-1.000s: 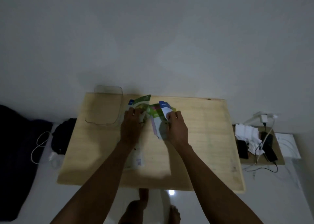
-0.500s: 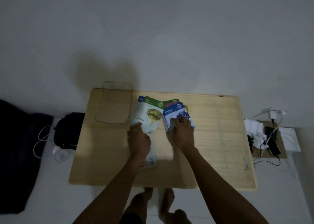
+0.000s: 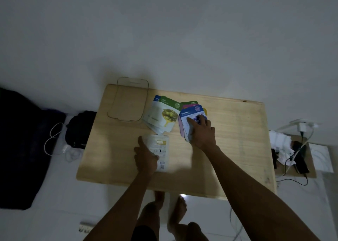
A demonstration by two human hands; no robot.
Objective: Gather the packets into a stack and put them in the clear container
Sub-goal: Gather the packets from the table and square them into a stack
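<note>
Packets — flat foil sachets, thin, light, glossy; judge them slippery against one another and floppy if you lift them by a single corner, so take them by the long edges with thumb under and fingers over, or square the pile between both palms before lifting. Three lots lie on the worktop (image 3: pixel 228 149). The olive pile (image 3: pixel 161 117), fanned and skewed, sits just right of the clear container (image 3: pixel 128 101), its near corner almost touching the container's right wall. The blueberry pile (image 3: pixel 190 122), with pink, green and yellow edges showing beneath, lies just right of the olive pile, overlapping its far corner. A single pale packet (image 3: pixel 159 152), face down with barcode toward you, lies apart from both, nearer the front edge. Your right hand (image 3: pixel 202 134) rests flat on the blueberry pile, fingers spread and pressing down — a hold by weight, not a closed grip, nothing pinched. Your left hand (image 3: pixel 145 157) lies on the left half of the pale packet, forefinger pointing along its left edge; whether the thumb is tucked under the edge you cannot tell. The container stands empty at the far left corner, well within reach of the left hand. Stacking is not yet done; the piles need sliding together first.
</note>
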